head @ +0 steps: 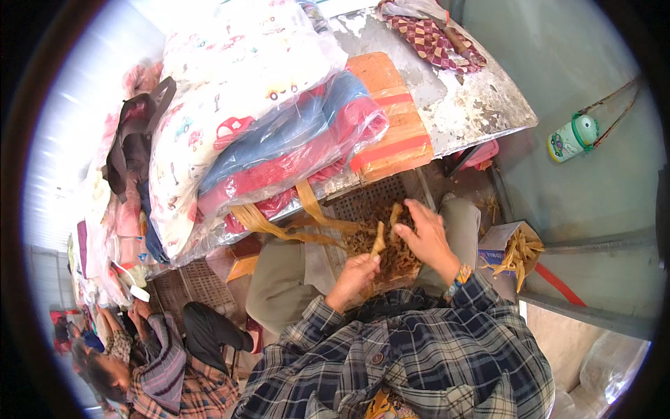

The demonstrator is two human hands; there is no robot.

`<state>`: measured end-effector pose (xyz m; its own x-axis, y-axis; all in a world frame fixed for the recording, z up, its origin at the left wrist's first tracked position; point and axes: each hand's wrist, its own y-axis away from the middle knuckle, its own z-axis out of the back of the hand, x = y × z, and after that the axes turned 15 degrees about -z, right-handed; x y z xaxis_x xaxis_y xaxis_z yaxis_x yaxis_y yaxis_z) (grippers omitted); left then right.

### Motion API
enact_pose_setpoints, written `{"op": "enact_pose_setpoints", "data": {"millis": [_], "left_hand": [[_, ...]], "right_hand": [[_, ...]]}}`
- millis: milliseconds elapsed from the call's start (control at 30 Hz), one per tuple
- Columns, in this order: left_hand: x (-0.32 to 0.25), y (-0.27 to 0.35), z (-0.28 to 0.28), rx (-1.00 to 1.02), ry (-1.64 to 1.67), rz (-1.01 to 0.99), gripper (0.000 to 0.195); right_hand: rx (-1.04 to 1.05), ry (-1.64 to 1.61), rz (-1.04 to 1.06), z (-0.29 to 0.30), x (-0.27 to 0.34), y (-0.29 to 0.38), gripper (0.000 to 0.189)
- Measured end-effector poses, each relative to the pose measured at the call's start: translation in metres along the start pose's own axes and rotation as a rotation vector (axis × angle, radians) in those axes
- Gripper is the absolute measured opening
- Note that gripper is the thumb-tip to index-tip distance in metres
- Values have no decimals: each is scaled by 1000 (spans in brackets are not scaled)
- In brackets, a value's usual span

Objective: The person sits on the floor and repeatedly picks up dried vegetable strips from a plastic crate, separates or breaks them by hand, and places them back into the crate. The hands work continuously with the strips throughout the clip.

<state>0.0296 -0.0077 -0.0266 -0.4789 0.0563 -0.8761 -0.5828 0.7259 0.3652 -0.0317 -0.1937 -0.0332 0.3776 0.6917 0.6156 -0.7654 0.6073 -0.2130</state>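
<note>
My left hand [356,276] pinches a folded tan strip [379,240] of leaf-like material, its narrow end pointing up from the fingers. To its right, my right hand [428,236] is raised with thumb and fingers apart. A second tan piece [395,216] appears just left of the right fingertips; the hand does not visibly grip it. Beneath both hands, between my knees, lies a heap of crumbly brown plant matter [400,267]. Long tan strips [264,222] run from the table's edge down towards the heap.
A worn table [471,107] carries plastic-wrapped bedding [293,141] and an orange block-shaped bundle [390,115]. Right of my knee, a cardboard box [494,242] holds more tan strips. A bottle [573,139] hangs by the wall. Other people [162,361] sit on the left.
</note>
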Motion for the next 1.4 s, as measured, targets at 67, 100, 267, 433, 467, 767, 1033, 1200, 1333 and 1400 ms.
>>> {"op": "enact_pose_setpoints", "data": {"millis": [67,100,267,433,467,767,1033,1200,1333,1400], "left_hand": [[5,6,-5,83,198,110,24],[1,8,-11,225,148,61,23],[-56,27,-41,339,-336,-457,29],[-50,9,-19,-53,-716,-812,30],[-44,10,-19,-43,-428,-610,29],[-23,28,-41,205,519,21,19],[-30,17,-32,-12,-583,-525,21],[-32,15,-21,-238,-296,-702,24],[-54,11,31,-39,-1182,-1045,25],[-71,-9,40,-227,-1433,-1081,28]], "right_hand": [[-30,-73,238,25,27,7,30],[-56,-108,350,32,34,11,29],[277,-626,-103,19,17,9,21],[1473,-883,-252,50,49,18,27],[1322,-1049,-157,59,54,13,31],[12,-372,566,44,55,14,36],[404,-499,49,27,54,18,19],[327,-735,52,29,58,14,9],[339,-1292,-307,46,66,-30,13],[246,-1464,-369,43,65,-47,17]]}}
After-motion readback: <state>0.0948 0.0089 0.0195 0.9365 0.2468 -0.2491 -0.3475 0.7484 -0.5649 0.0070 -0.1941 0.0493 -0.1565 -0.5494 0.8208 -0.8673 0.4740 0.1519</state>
